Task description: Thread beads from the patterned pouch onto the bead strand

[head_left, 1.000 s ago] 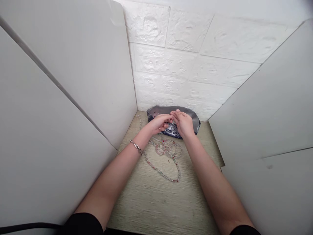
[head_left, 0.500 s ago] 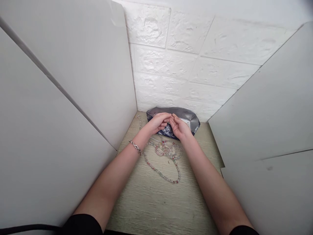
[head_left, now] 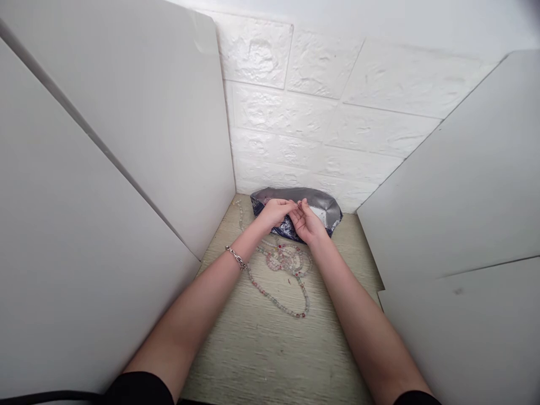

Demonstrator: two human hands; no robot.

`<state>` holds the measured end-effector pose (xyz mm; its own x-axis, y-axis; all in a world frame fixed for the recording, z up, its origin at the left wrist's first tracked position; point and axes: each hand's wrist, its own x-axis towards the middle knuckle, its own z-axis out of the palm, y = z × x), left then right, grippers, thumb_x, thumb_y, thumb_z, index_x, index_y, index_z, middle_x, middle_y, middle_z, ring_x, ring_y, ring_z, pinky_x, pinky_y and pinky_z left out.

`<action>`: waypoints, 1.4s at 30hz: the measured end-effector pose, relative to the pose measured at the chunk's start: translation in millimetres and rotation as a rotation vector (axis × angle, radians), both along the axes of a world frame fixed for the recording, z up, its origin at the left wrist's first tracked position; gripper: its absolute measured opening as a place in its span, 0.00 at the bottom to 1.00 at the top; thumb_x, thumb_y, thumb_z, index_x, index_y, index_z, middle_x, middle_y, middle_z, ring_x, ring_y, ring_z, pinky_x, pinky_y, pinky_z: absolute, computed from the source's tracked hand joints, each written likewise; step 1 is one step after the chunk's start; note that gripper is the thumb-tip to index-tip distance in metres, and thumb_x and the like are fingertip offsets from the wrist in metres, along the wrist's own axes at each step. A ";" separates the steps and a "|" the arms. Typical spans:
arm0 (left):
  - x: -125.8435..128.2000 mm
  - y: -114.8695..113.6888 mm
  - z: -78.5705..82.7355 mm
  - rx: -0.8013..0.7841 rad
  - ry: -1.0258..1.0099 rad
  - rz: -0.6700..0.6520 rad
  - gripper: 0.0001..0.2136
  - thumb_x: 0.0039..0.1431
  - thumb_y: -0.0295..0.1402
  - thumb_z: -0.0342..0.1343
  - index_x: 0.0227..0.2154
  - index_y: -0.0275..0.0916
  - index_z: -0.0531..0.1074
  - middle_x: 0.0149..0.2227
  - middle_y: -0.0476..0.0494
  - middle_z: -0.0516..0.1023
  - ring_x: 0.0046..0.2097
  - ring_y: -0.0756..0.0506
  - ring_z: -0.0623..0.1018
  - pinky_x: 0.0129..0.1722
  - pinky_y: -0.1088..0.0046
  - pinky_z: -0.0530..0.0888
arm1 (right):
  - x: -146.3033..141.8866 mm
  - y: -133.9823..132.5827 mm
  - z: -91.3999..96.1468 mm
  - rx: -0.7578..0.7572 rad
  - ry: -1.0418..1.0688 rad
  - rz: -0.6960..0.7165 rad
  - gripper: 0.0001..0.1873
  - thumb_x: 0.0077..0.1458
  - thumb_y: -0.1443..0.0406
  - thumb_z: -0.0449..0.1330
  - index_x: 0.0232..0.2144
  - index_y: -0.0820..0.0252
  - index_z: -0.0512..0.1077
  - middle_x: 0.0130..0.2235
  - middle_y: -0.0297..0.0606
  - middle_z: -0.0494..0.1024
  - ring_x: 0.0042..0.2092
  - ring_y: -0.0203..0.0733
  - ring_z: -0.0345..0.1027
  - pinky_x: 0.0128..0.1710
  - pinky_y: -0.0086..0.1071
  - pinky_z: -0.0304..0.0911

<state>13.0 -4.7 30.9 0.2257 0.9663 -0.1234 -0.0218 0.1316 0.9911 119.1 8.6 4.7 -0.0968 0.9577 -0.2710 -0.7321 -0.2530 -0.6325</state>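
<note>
Over the front of an open pouch (head_left: 291, 225), silver inside and dark blue patterned outside, my two hands meet at the fingertips. My left hand (head_left: 276, 212) is closed in a pinch, palm turned down, with a chain bracelet (head_left: 236, 257) on its wrist. Beside it my right hand (head_left: 310, 222) has its palm turned up, fingers curled and thumb raised near the left fingertips. Whatever sits between the fingers is too small to name. Below them a long string of small pink, green and clear beads (head_left: 278, 304) lies looped on the wooden surface.
White panels (head_left: 169, 112) (head_left: 455, 169) close in on both sides. A white brick-patterned wall (head_left: 291, 118) stands right behind the pouch. The pale wood-grain surface (head_left: 270, 360) reaches toward me. A dark cable (head_left: 50, 396) runs at the lower left.
My left fingers have drawn into a tighter pinch and shifted slightly right, toward the right fingertips. My right thumb has lifted away a little. The beads and pouch stay in place.
</note>
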 end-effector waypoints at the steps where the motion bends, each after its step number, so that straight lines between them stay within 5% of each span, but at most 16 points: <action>1: 0.4 0.2 -0.7 -0.001 0.005 0.012 0.08 0.46 0.36 0.51 0.22 0.35 0.65 0.13 0.58 0.50 0.13 0.60 0.48 0.13 0.81 0.44 | -0.3 -0.1 0.2 -0.003 0.000 -0.001 0.13 0.53 0.66 0.50 0.19 0.63 0.66 0.25 0.37 0.75 0.30 0.30 0.70 0.35 0.22 0.67; 19: 2.3 4.4 -6.6 0.058 0.028 0.125 0.07 0.44 0.34 0.52 0.18 0.35 0.64 0.12 0.57 0.54 0.14 0.60 0.52 0.14 0.82 0.49 | -3.6 -1.8 -1.5 0.008 0.023 -0.027 0.12 0.52 0.64 0.51 0.20 0.63 0.67 0.25 0.36 0.75 0.33 0.31 0.70 0.39 0.25 0.66; 31: 4.6 -2.3 3.9 -0.012 0.006 0.162 0.08 0.46 0.29 0.52 0.16 0.34 0.63 0.09 0.58 0.52 0.14 0.60 0.52 0.15 0.83 0.50 | -6.3 -2.9 -2.0 0.019 0.010 -0.017 0.10 0.51 0.65 0.53 0.21 0.62 0.67 0.25 0.35 0.75 0.32 0.30 0.70 0.38 0.23 0.67; 42: 0.1 2.8 -4.3 0.019 0.003 0.157 0.10 0.43 0.36 0.53 0.17 0.36 0.60 0.12 0.57 0.53 0.14 0.60 0.51 0.14 0.82 0.48 | -5.5 -3.0 -2.2 0.026 0.004 -0.022 0.07 0.49 0.69 0.55 0.21 0.62 0.68 0.24 0.31 0.74 0.30 0.28 0.70 0.41 0.24 0.66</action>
